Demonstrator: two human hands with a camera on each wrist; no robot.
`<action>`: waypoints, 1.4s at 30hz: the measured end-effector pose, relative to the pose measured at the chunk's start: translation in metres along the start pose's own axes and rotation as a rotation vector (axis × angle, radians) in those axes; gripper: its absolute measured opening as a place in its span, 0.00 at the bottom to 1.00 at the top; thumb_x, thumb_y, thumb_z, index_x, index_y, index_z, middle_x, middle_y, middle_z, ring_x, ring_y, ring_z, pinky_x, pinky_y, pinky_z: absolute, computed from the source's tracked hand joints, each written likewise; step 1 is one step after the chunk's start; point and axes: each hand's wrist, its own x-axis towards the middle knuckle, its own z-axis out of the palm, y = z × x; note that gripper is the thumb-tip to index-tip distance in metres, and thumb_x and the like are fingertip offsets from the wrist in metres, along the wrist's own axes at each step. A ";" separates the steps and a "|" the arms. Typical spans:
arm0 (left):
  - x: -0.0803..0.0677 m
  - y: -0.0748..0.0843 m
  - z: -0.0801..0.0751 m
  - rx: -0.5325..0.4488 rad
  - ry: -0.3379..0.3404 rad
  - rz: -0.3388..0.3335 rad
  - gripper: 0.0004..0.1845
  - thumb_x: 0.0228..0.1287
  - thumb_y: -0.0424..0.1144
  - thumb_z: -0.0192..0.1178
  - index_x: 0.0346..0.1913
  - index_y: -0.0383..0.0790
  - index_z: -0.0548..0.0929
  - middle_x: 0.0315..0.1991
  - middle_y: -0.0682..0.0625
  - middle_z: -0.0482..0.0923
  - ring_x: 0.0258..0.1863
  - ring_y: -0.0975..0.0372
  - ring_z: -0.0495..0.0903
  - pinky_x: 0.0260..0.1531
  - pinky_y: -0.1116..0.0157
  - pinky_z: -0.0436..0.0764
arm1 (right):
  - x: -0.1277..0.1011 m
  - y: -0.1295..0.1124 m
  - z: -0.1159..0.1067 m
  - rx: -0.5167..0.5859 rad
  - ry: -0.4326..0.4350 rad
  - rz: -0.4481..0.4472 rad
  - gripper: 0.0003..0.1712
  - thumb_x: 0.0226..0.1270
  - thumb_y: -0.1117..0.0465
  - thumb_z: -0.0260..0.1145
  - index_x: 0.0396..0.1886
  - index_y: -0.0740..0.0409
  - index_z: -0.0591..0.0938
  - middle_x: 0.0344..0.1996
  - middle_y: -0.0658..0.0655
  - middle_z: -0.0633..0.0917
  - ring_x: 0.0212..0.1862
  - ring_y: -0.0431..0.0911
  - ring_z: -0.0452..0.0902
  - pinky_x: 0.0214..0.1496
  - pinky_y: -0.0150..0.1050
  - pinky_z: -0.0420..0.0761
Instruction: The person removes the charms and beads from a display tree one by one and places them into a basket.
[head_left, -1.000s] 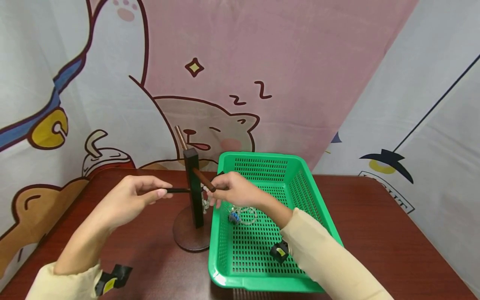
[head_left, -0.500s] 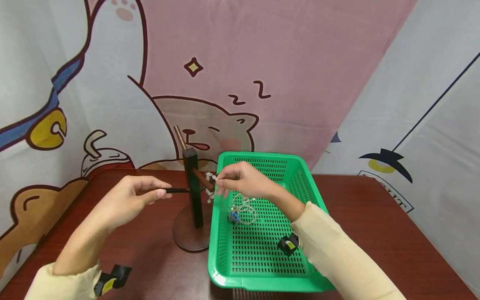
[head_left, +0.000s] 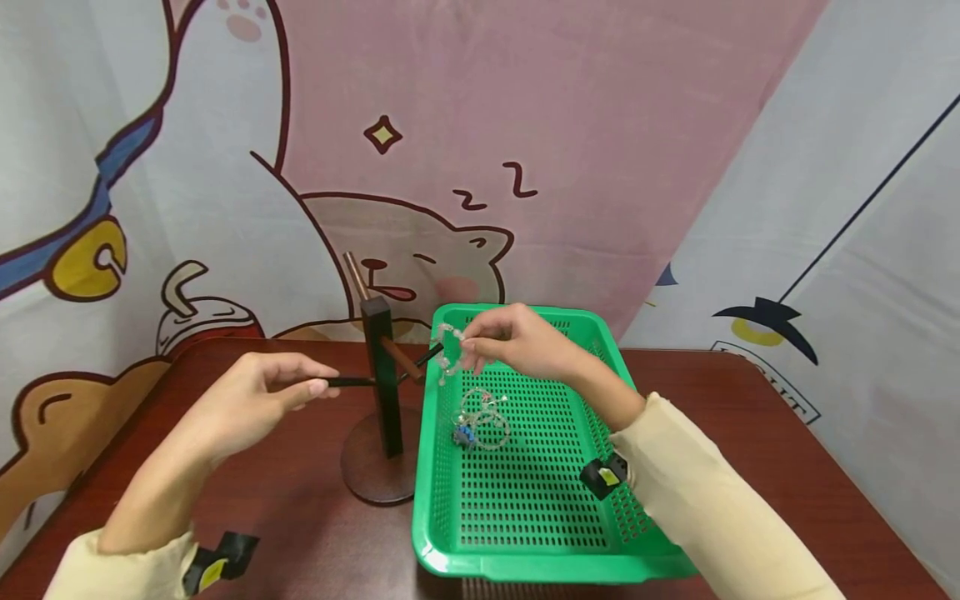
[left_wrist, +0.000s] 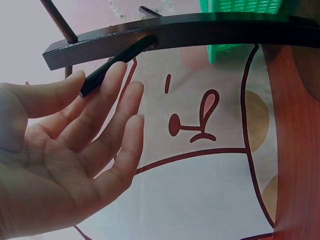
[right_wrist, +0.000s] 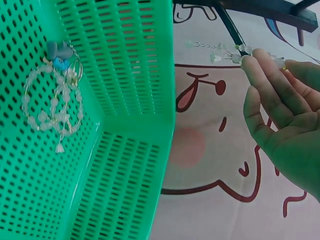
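Note:
My left hand (head_left: 251, 404) pinches the end of a black peg (left_wrist: 117, 62) on the left side of a dark wooden stand (head_left: 382, 367), between thumb and index finger. In the left wrist view the other fingers are spread. On the stand's right, my right hand (head_left: 525, 342) pinches a clear beaded bracelet (head_left: 447, 330) between thumb and fingers. The bracelet hangs at the tip of the opposite black peg (head_left: 431, 354) and overlaps it. In the right wrist view a small chain and flower-like charm (right_wrist: 216, 57) dangle from the bracelet beside the peg.
A green plastic basket (head_left: 422, 508) stands right of the stand, beneath my right forearm. Inside lie clear beaded bracelets (head_left: 492, 444) with a blue-grey charm (head_left: 462, 437). Brown pegs (head_left: 401, 358) stick out from the post. A printed cloth (head_left: 600, 125) hangs behind the red-brown table (head_left: 750, 467).
My right hand has drawn the bracelet rightward and up, from near the post out along the peg to its tip. My left hand keeps its hold on the left peg.

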 end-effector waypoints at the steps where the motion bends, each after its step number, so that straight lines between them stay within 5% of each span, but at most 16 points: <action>1: 0.000 0.000 0.000 0.001 -0.002 -0.003 0.12 0.65 0.34 0.55 0.47 0.33 0.80 0.37 0.48 0.83 0.40 0.61 0.79 0.34 0.66 0.76 | -0.001 0.000 -0.001 0.001 0.002 0.001 0.08 0.66 0.66 0.58 0.33 0.66 0.82 0.25 0.57 0.84 0.28 0.49 0.80 0.41 0.44 0.77; 14: 0.000 0.000 0.000 0.005 -0.008 -0.002 0.12 0.65 0.34 0.54 0.48 0.33 0.80 0.37 0.47 0.83 0.41 0.60 0.79 0.37 0.62 0.76 | -0.014 0.018 -0.008 -0.053 0.029 0.060 0.08 0.65 0.66 0.58 0.33 0.65 0.82 0.25 0.59 0.84 0.28 0.49 0.80 0.37 0.43 0.77; 36: -0.003 0.000 -0.002 0.009 -0.007 -0.006 0.12 0.65 0.38 0.55 0.47 0.37 0.81 0.36 0.50 0.83 0.43 0.59 0.79 0.43 0.54 0.74 | -0.023 0.073 0.019 -0.018 -0.053 0.156 0.08 0.66 0.66 0.57 0.35 0.65 0.82 0.26 0.62 0.83 0.30 0.57 0.80 0.32 0.39 0.77; 42: -0.003 0.000 -0.002 0.007 -0.008 0.003 0.12 0.65 0.38 0.55 0.47 0.37 0.81 0.36 0.50 0.83 0.42 0.59 0.79 0.42 0.56 0.74 | -0.024 0.079 0.025 -0.012 -0.068 0.184 0.09 0.66 0.66 0.57 0.35 0.67 0.81 0.26 0.62 0.83 0.30 0.59 0.79 0.34 0.47 0.77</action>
